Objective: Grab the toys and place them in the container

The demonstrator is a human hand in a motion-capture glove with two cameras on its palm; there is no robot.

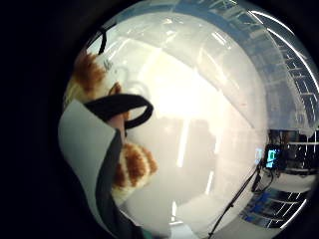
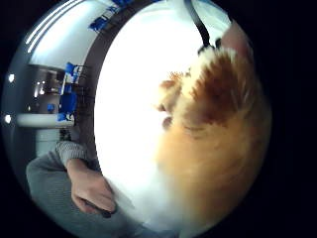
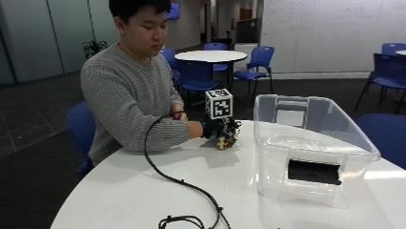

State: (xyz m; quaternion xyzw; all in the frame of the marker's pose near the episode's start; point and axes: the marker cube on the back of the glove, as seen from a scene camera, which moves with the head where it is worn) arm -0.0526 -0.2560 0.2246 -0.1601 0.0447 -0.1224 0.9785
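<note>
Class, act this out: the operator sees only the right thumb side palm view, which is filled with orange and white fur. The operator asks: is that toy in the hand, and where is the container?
Observer: In the outside view, the gloved right hand grips the plush toy low over the white table.
Operator: And the container?
Observer: The clear container stands open-topped on the table beside the hand, apart from the toy.
Operator: Anything in it?
Observer: No toys show inside.

Your gloved hand covers most of the plush toy, so its shape stays unclear. In the thumb-side palm view the toy is a blur. Your bare hand is half hidden behind the tabletop edge.
</note>
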